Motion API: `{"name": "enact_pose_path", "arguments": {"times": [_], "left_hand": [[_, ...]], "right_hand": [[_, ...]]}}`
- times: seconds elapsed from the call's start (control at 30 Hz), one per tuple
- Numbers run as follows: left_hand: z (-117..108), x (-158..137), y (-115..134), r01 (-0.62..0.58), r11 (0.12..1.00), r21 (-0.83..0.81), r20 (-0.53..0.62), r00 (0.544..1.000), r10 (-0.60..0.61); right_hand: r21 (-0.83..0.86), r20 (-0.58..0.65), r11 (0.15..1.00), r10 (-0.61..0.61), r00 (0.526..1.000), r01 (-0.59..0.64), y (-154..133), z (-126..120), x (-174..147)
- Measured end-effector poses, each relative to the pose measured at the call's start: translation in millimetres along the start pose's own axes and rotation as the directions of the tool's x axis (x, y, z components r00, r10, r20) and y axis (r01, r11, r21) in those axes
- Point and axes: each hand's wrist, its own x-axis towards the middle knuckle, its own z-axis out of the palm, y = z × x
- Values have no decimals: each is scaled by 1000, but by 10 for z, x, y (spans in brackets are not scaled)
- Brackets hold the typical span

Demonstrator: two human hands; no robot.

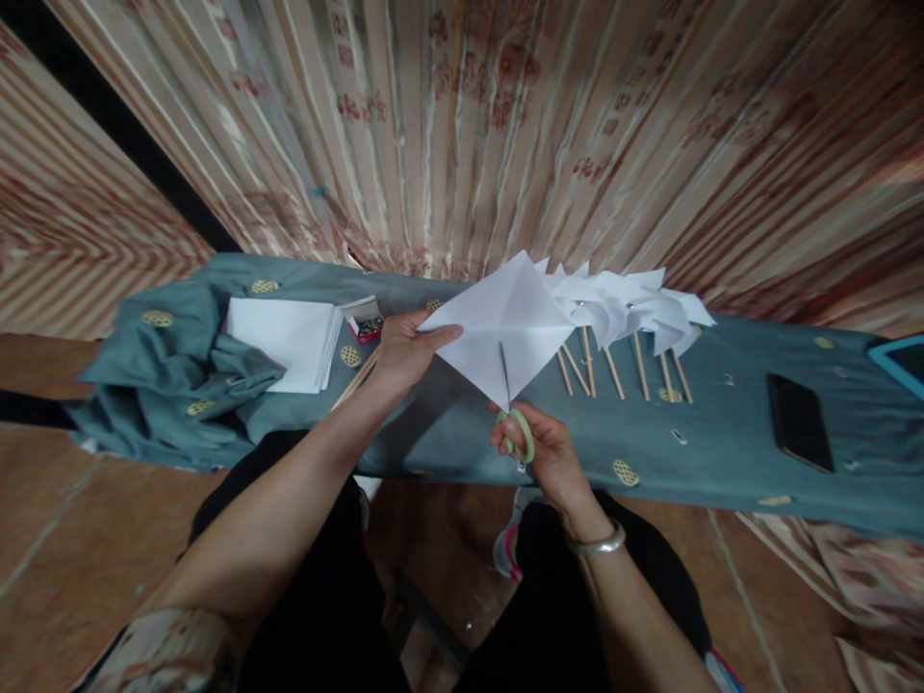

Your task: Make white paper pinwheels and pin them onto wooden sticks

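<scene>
My left hand (411, 348) pinches one corner of a square white sheet of paper (498, 303), which is held up like a diamond with crease lines across it. Green-handled scissors (521, 438) are in my right hand (545, 448), with fingers through the loops. One dark blade lies over the paper's lower corner, pointing up toward its middle; the other blade is hidden behind the sheet. Just behind and to the right, several white paper pinwheels (613, 303) on wooden sticks (641, 366) lie on the cloth-covered table (448, 423).
At the left is a stack of white paper (281, 342), partly under bunched cloth (188, 366). Beside it stand a small red box of metal pins (368, 322) and some loose sticks (353, 380). A black phone (800, 422) and a blue-edged device (899, 366) lie right. A pleated curtain (462, 125) hangs behind.
</scene>
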Motion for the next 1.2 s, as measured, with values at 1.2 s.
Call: {"name": "enact_pose_path", "arguments": {"times": [1.2], "left_hand": [[-34,47,-31,-21,1000,7,-2,1000,21]], "right_hand": [[53,-7,997,50,999,-50,8,4,-4]]}}
